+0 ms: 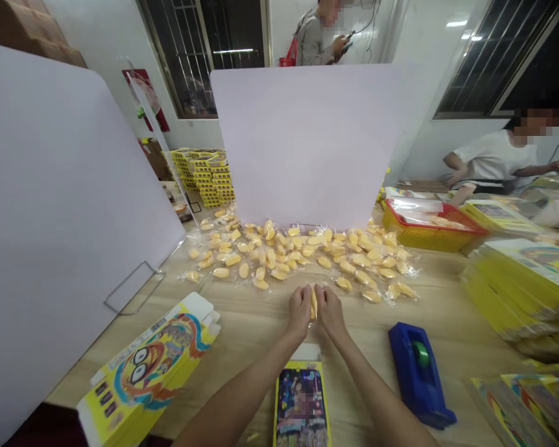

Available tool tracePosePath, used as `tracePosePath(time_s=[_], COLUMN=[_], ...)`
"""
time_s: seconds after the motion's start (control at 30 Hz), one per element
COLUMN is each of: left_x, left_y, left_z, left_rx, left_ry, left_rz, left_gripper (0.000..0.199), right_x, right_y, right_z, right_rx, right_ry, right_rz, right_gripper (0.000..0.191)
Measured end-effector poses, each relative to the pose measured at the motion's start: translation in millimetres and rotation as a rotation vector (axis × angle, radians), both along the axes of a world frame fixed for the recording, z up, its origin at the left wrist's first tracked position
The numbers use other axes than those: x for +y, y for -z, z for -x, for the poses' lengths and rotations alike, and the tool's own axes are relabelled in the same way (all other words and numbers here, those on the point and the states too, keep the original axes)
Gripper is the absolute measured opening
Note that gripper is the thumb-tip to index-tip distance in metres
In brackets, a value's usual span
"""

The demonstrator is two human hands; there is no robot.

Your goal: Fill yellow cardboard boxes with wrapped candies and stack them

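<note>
Between my two hands is a yellow oval piece in clear wrap (pixel 313 305), held upright over the table. The fingers of my left hand (pixel 299 310) press on its left side. My right hand (pixel 330 310) closes on it from the right. Just beyond lies a wide spread of the same wrapped yellow pieces (pixel 270 251). Below my wrists, between my forearms, a yellow box with a dark printed front (pixel 302 403) lies with its white end flap pointing away from me.
At left stands a stack of yellow cartoon-print boxes (pixel 153 366) beside a white panel (pixel 74 205). A blue tape dispenser (pixel 419 375) sits at right, near stacked flat boxes (pixel 531 285) and a yellow-red basket (pixel 428 230). Another white panel (pixel 307 143) stands behind. Two people are beyond.
</note>
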State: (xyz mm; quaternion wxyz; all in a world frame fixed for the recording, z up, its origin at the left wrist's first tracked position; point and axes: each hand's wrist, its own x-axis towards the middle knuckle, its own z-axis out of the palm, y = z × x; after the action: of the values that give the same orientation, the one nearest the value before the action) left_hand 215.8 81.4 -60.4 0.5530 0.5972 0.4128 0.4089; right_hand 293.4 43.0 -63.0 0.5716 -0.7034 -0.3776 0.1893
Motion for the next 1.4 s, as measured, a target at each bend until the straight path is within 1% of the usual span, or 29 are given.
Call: tracePosePath(time_s=[0.1,0.2,0.3,0.37,0.43,0.47,0.57,0.63,0.73,0.8,0.83,0.9,0.97,1.0,1.07,1.13,1.2,1.23,1.3,1.33,1.4], left_x=[-13.5,-20.4,-17.3,-11.6,-6.8,-5.7,-8.8,-14.6,-23.4,-26.8,-27.8,-29.0,-30.7,-32.1,-35.9,-40.3,-44.0,-45.3,-47.3,-48.3,-50.3], left_y=[-0.1,-3.1,-3.4,-0.8,3.2,5.5,13.0,18.5,25.1,26.6,26.3,24.7,23.3,22.7,21.0,17.2,10.9,7.8,5.4,7.6,20.4], left_z=[6.1,17.7,39.4,57.4,74.0,80.8,94.8,100.7,108.6,113.9,116.5,121.0,124.8,126.4,129.2,131.5,133.5,134.5,136.4,137.3,138.3], left_rx=[0.01,0.02,0.013,0.002,-0.012,-0.021,-0.035,-0.032,0.111,0.224,0.263,0.333,0.472,0.557,0.703,0.792,0.831,0.83,0.786,0.752,0.713], left_ry=[-0.038,-0.022,0.044,0.083,0.092,0.09,0.107,0.142,0.199,0.23,0.243,0.276,0.337,0.375,0.447,0.497,0.52,0.507,0.462,0.45,0.488], left_rz=[-0.024,-0.041,-0.021,0.013,0.047,0.059,0.073,0.08,-0.031,-0.136,-0.181,-0.252,-0.341,-0.386,-0.471,-0.552,-0.598,-0.599,-0.577,-0.57,-0.576], left_gripper=[0.033,0.029,0.023,0.016,0.007,0.007,0.021,0.023,0.013,0.004,0.004,0.008,0.01,0.012,0.025,0.037,0.041,0.038,0.025,0.019,0.017], right_x=[-12.3,-22.8,-31.1,-37.1,-43.9,-47.3,-56.9,-62.9,-73.4,-81.7,-86.0,-93.7,-99.3,-100.9,-101.9,-100.6,-98.2,-97.1,-95.9,-95.9,-96.4], right_y=[-3.4,-5.8,-0.6,6.5,13.6,16.8,24.2,28.3,32.9,33.5,33.1,32.3,33.3,34.4,37.1,38.3,37.9,38.1,41.3,45.2,57.4], right_z=[12.9,19.2,20.2,19.5,19.2,19.6,23.9,28.4,33.8,35.1,35.2,34.9,34.6,34.8,35.8,37.3,38.9,39.7,41.0,41.5,41.4], right_rx=[0.011,0.042,0.115,0.187,0.258,0.286,0.329,0.339,0.234,0.111,0.053,-0.032,-0.131,-0.187,-0.307,-0.414,-0.489,-0.514,-0.546,-0.558,-0.593], right_ry=[-0.006,-0.022,-0.047,-0.043,-0.027,-0.024,-0.042,-0.057,-0.085,-0.144,-0.193,-0.312,-0.414,-0.447,-0.484,-0.519,-0.558,-0.576,-0.605,-0.617,-0.641], right_rz=[-0.021,-0.028,-0.019,-0.007,0.005,0.01,0.021,0.032,0.072,0.114,0.141,0.191,0.227,0.241,0.285,0.369,0.441,0.455,0.442,0.434,0.469], right_gripper=[0.038,0.036,0.034,0.028,0.023,0.022,0.023,0.024,0.02,0.021,0.023,0.022,0.02,0.024,0.031,0.034,0.033,0.03,0.022,0.02,0.019])
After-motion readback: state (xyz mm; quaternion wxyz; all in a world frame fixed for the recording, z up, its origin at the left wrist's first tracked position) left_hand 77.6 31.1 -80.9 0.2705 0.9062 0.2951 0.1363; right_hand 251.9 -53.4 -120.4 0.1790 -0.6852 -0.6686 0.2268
